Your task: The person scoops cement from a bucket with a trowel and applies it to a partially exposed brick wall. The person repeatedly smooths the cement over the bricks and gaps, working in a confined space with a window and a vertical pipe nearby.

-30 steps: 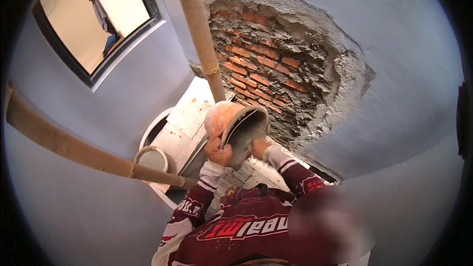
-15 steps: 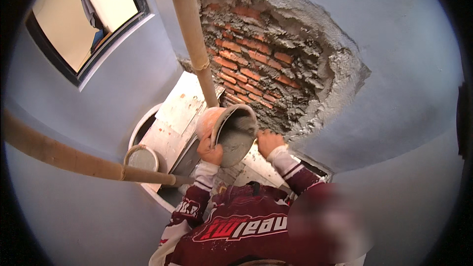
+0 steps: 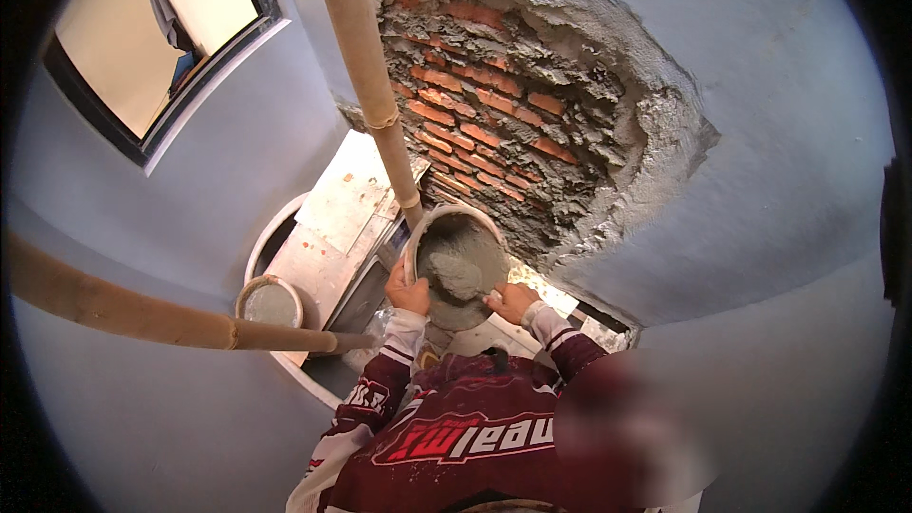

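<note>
The bucket (image 3: 411, 245) has just turned. Half a second ago its mouth leaned to the side and some of its orange outside showed; now the mouth looks up, nearly round, and much more of the wet gray mix (image 3: 452, 273) inside can be seen. The left hand (image 3: 408, 294) is closed on the left edge of the bucket and holds it. The right hand (image 3: 516, 304) was a bit off to the side, and now it is at the lower right edge with its fingers curled in. A small pale bit shows by those fingers, but I cannot tell if the hand grips a tool or just the rim. The bucket is in front of the person's chest, near the broken wall with red bricks (image 3: 465, 95), and a long bamboo pole (image 3: 366, 66) comes down right behind it. A smaller pail (image 3: 240, 299) sits to the left, beside the pale boards (image 3: 318, 252). For the work in hand, I think this turn makes the mix easier to reach and less likely to spill.
</note>
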`<state>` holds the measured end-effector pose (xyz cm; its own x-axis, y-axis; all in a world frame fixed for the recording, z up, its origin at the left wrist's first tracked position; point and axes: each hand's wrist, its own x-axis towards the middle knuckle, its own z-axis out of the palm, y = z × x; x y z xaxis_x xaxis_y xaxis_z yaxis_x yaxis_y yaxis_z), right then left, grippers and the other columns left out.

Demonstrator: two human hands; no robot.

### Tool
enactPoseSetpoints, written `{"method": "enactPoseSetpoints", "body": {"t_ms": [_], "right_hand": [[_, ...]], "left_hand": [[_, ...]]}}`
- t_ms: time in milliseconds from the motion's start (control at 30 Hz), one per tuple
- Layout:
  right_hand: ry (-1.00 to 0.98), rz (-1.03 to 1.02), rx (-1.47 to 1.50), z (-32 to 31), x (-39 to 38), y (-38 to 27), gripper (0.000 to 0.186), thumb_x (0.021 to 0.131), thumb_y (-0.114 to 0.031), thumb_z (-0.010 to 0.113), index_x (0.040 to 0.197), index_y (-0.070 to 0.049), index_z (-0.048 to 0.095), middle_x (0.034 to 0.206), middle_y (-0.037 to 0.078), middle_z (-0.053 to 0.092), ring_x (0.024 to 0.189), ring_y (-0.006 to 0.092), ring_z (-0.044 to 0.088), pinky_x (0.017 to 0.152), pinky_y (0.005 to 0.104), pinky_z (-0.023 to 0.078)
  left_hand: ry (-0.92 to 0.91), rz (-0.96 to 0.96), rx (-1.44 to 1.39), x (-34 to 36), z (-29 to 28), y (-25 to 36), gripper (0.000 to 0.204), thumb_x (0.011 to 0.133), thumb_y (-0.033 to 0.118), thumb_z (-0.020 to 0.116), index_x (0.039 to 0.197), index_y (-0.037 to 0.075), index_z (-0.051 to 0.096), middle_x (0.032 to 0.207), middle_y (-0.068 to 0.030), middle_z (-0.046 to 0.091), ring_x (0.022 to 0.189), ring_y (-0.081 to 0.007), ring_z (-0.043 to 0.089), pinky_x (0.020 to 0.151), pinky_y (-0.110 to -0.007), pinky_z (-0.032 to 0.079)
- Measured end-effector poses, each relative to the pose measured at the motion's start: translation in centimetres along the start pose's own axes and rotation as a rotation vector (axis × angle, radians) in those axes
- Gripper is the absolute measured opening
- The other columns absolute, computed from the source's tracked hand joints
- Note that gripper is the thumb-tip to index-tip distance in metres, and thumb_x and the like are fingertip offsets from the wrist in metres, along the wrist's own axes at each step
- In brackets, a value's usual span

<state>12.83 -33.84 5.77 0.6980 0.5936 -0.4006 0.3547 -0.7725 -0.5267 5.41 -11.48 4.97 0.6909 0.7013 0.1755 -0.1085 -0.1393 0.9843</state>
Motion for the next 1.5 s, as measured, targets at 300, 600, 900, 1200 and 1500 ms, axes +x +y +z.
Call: {"method": "enactPoseSetpoints", "body": {"t_ms": [300, 600, 900, 1200, 1500], "right_hand": [[-0.103, -0.178, -0.030, -8.4, -2.9, 3.3, 0.033, 0.079, -0.035, 0.069, 0.093, -0.006, 0.064, 0.080, 0.017, 0.067, 0.076, 0.0361, 0.065, 0.071, 0.0452, 0.050], [0.047, 0.092, 0.282, -21.5, 4.0, 10.4, 0.019, 0.083, -0.019, 0.069, 0.093, -0.003, 0.071, 0.073, 0.007, 0.068, 0.054, 0.0132, 0.059, 0.052, 0.0319, 0.050], [0.352, 0.151, -0.103, -24.4, -2.9, 17.0, 0.038, 0.080, -0.038, 0.072, 0.100, -0.006, 0.069, 0.088, 0.017, 0.070, 0.083, 0.0310, 0.069, 0.075, 0.0416, 0.054], [0.536, 0.141, -0.171, -19.4, 4.7, 18.2, 0.036, 0.081, -0.039, 0.069, 0.103, -0.011, 0.064, 0.099, 0.016, 0.068, 0.096, 0.0366, 0.064, 0.081, 0.0476, 0.050], [0.680, 0.163, -0.155, -20.4, -2.8, 21.8, 0.038, 0.081, -0.040, 0.066, 0.106, -0.011, 0.065, 0.101, 0.014, 0.068, 0.097, 0.0357, 0.064, 0.081, 0.0458, 0.050]], "left_hand": [[0.173, -0.448, 0.200, -4.3, 2.3, -7.4, 0.039, 0.068, -0.006, 0.054, 0.106, -0.004, 0.066, 0.085, -0.0057, 0.067, 0.072, -0.0158, 0.062, 0.066, -0.029, 0.050], [0.566, -0.636, 0.020, -11.6, -3.4, -10.1, 0.027, 0.068, -0.005, 0.054, 0.093, -0.003, 0.064, 0.077, -0.0020, 0.061, 0.061, -0.0145, 0.054, 0.056, -0.029, 0.045], [0.714, -0.588, 0.213, -12.9, -9.7, -10.5, 0.019, 0.064, -0.002, 0.058, 0.082, -0.001, 0.060, 0.069, -0.0045, 0.059, 0.059, -0.0151, 0.053, 0.055, -0.032, 0.044], [0.706, -0.546, 0.238, -12.1, -7.6, -6.3, 0.019, 0.064, -0.004, 0.057, 0.083, -0.002, 0.062, 0.072, -0.0070, 0.063, 0.060, -0.0165, 0.057, 0.055, -0.033, 0.046], [0.653, -0.583, 0.185, -12.1, -5.3, -5.7, 0.015, 0.063, -0.003, 0.056, 0.077, 0.001, 0.057, 0.065, -0.0048, 0.055, 0.052, -0.0172, 0.050, 0.047, -0.035, 0.040]]}}
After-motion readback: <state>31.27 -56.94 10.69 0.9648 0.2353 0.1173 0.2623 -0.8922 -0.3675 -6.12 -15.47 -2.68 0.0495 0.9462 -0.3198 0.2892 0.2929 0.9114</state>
